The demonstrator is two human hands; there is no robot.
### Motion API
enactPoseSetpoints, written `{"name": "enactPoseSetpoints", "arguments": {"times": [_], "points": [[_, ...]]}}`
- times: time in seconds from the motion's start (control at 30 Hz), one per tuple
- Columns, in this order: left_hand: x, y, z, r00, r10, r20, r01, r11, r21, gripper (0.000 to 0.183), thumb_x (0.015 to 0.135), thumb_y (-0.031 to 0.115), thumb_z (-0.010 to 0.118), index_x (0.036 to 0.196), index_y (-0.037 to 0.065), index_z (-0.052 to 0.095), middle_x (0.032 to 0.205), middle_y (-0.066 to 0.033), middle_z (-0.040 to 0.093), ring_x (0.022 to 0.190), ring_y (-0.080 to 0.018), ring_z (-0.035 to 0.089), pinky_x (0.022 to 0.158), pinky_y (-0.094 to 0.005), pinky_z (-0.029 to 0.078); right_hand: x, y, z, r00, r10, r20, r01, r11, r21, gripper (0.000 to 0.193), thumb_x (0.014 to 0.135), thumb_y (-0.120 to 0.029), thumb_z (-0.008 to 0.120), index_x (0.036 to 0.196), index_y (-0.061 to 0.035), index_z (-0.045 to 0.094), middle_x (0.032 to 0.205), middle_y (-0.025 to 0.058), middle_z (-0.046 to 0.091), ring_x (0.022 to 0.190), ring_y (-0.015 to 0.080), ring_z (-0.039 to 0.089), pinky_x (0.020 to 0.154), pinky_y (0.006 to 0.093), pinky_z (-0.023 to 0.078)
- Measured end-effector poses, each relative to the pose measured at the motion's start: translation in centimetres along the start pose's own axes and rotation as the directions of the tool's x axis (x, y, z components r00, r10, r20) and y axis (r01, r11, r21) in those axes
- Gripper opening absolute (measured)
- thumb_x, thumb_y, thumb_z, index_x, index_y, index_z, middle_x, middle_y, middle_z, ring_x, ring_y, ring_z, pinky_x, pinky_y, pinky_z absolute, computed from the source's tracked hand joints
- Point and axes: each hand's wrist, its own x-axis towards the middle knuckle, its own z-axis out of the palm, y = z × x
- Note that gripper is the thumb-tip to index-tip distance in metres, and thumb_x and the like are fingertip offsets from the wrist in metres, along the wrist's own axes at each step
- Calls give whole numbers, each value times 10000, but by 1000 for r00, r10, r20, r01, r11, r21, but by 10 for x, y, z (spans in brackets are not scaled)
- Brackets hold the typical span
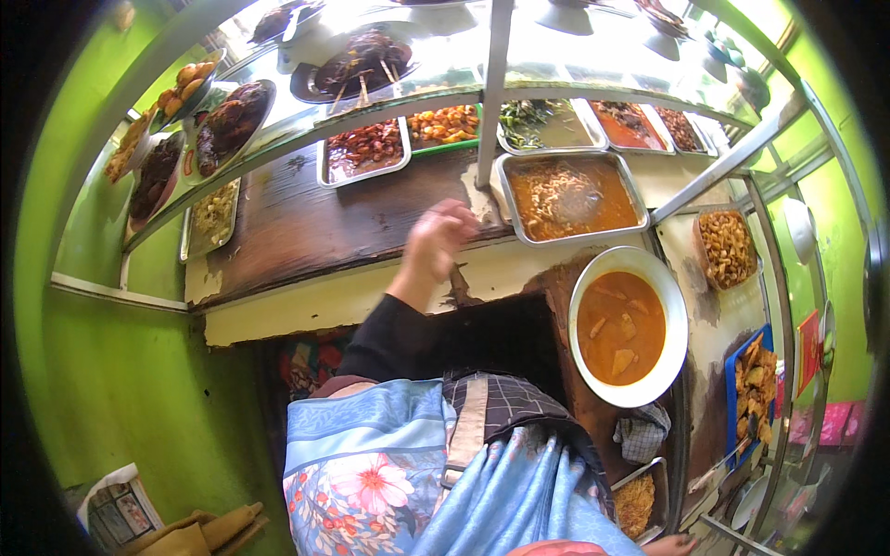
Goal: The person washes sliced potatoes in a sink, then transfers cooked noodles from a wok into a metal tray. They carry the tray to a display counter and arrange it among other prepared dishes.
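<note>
My left hand (438, 243), at the end of a black sleeve, hovers over the front edge of the dark wooden counter (306, 208). Its fingers look bent but are smeared by motion, and nothing shows in them. Right of it sits a metal tray of orange-brown soup with pale strands (565, 196). Nearer to me stands a large white bowl (675, 324) with orange curry and pale chunks. At the lower right edge, only a bit of my right hand (669, 545) shows, near a metal tray of golden shredded food (636, 505); its fingers are mostly cut off.
Behind a metal-framed glass shelf (371, 113) stand trays of red cubes (366, 148) and leafy greens (528, 125). Plates of dark meat (232, 120) rest higher up. Fried pieces fill a blue tray (756, 389) at right. A checked cloth (642, 431) lies beside the bowl.
</note>
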Motion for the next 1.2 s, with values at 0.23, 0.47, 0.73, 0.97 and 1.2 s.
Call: {"name": "enactPoseSetpoints", "arguments": {"times": [0.23, 0.47, 0.73, 0.97, 1.2], "points": [[64, 115, -127, 825, 65, -561, -154, 982, -112, 517, 855, 129, 406, 1283, -71, 196, 1248, -273, 331, 1177, -444, 337, 993, -514, 286, 15, -174, 50, 859, -512, -23, 415, 669, 616, 293, 874, -93, 493, 1154, -10, 513, 1232, 151, 458, 1121, 252, 465, 902, 347, 421], [111, 121, -159, 708, 181, -683, -262, 965, -16, 184, 801, 28, 504, 978, -19, 488, 844, -123, 530, 793, -263, 555, 754, -459, 504, -45, -315, 23, 743, -634, 217, 237, 552, 800, 305, 867, -61, 464, 1168, -41, 510, 1249, 110, 442, 1108, 219, 470, 856, 316, 435], [93, 141, -203, 649, 304, -697, -331, 938, 101, 216, 783, -40, 480, 994, -27, 430, 880, -153, 567, 737, -262, 615, 638, -395, 561, -104, -380, 3, 525, -735, 428, -73, 462, 884, 277, 836, -6, 474, 1100, -48, 548, 1182, 95, 495, 1052, 190, 509, 808, 285, 449], [50, 146, -206, 690, 375, -619, -355, 921, 163, 315, 803, -44, 498, 1097, -1, 396, 987, -161, 549, 877, -302, 588, 781, -439, 495, -203, -524, -19, -43, -999, 5, -37, 7, 999, 244, 763, -6, 514, 988, -50, 600, 982, 119, 595, 927, 258, 569, 803, 317, 457], [2, 119, -191, 706, 626, -331, -186, 615, 766, 241, 833, 53, 481, 1055, -2, 403, 741, -87, 555, 591, -163, 565, 547, -279, 496, -363, -709, 5, -76, -997, 34, -144, 44, 989, 299, 787, -38, 506, 1086, -31, 516, 929, 126, 593, 839, 224, 599, 694, 318, 492]]}}
